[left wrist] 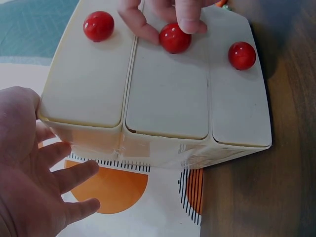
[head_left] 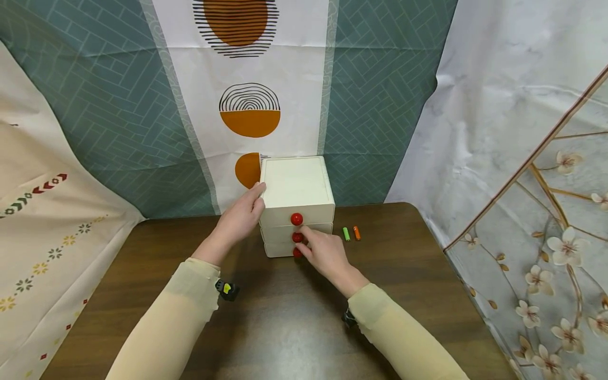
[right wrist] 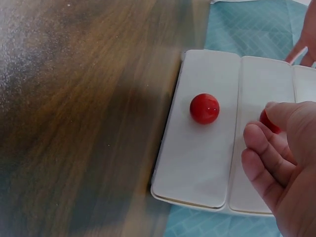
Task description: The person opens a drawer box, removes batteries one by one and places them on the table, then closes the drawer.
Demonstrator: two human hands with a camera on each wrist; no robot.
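A small white cabinet of three drawers [head_left: 296, 182] stands at the back of the table, each drawer front bearing a round red knob. My right hand [head_left: 328, 256] pinches the middle knob [left wrist: 175, 39] between thumb and fingers. All three drawers look closed. The top knob [head_left: 296, 219] and the bottom knob [right wrist: 204, 108] are untouched. Against the cabinet's upper left side rests my left hand [head_left: 240, 215]; in the left wrist view its fingers are spread along that side wall.
To the right of the cabinet lie a green battery [head_left: 346, 234] and an orange battery [head_left: 357, 233] on the dark wooden table [head_left: 285, 327]. Patterned cloth [head_left: 380, 105] hangs close behind the cabinet and along both sides.
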